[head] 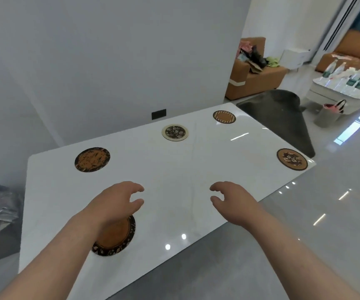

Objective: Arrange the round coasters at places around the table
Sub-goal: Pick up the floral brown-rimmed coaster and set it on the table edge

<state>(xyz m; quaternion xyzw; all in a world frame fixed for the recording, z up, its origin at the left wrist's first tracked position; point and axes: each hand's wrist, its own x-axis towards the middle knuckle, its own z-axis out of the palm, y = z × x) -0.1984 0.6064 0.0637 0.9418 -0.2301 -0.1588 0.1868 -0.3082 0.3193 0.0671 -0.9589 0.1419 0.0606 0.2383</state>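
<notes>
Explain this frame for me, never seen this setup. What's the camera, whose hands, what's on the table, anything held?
There is no robot here. One wide-angle camera sits on a person's head and looks forward and down, so the two bare arms reaching in from the bottom are the wearer's own.

The left hand and the right hand hover over a glossy white table, fingers loosely curled. Both look empty; nothing is held.

Five round coasters lie flat on the table, spread toward its edges: a dark-rimmed orange coaster partly hidden under the left wrist, a dark speckled orange coaster at far left, a pale-rimmed floral coaster along the far edge, a checker-rimmed coaster at the far right corner, and a brown patterned coaster at the right edge.

Behind is a living room with sofas.
</notes>
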